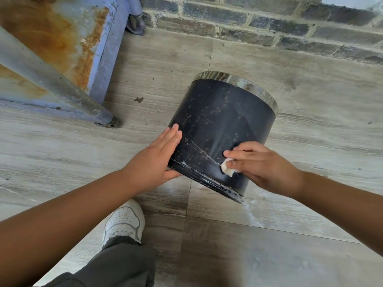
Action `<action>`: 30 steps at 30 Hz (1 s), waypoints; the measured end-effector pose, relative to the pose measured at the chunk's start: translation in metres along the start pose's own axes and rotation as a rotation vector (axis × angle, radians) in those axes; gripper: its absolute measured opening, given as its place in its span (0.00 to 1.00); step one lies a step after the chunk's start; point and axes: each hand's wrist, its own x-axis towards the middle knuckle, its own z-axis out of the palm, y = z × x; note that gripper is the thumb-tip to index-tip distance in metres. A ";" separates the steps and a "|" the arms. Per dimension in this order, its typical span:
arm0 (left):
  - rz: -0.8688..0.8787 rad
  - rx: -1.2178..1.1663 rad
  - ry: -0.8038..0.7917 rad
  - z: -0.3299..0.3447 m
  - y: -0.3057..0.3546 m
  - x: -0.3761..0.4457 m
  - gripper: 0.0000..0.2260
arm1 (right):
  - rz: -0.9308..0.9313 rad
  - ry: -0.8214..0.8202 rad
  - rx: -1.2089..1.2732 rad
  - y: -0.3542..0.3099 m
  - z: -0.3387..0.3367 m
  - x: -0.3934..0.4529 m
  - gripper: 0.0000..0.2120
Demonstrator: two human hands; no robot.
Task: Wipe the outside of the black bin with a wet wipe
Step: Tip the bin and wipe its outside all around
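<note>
The black bin [219,125] is tipped on its side over the floor, its shiny metal rim [244,83] pointing away from me and its base toward me. Its wall is speckled with dirt, with wet streaks near the base. My left hand [157,160] steadies the bin's left side, fingers straight along the wall and thumb under the base edge. My right hand [261,164] presses a crumpled white wet wipe [227,168] against the bin's wall near the base, fingers lying over the wipe and partly hiding it.
Grey wood-look floor tiles [269,245] lie all around. A rusty blue metal frame with a slanted leg [62,83] stands at the left. A dark brick wall [269,23] runs along the back. My white shoe [124,222] and dark trouser leg are below the bin.
</note>
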 end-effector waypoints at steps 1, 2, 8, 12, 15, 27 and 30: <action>-0.005 -0.007 0.001 0.000 -0.001 0.000 0.44 | 0.050 0.006 0.022 0.001 0.005 -0.012 0.11; -0.008 -0.012 0.003 0.000 -0.001 0.000 0.44 | 0.109 0.002 0.042 0.002 0.009 -0.022 0.10; -0.032 -0.032 0.014 0.000 -0.006 0.000 0.45 | 0.087 -0.248 -0.085 0.015 0.028 -0.071 0.18; -0.039 -0.051 0.026 -0.001 -0.009 0.002 0.45 | 0.175 -0.188 0.004 0.020 0.008 -0.071 0.09; -0.040 -0.079 0.042 -0.001 -0.009 0.002 0.45 | 0.232 0.101 0.121 0.015 -0.014 -0.030 0.09; -0.128 -0.437 0.107 -0.002 -0.013 0.003 0.44 | -0.076 -0.113 0.030 -0.040 0.016 0.122 0.11; -0.118 -0.453 0.103 -0.001 -0.018 0.003 0.45 | -0.166 -0.137 0.086 -0.048 0.018 0.106 0.12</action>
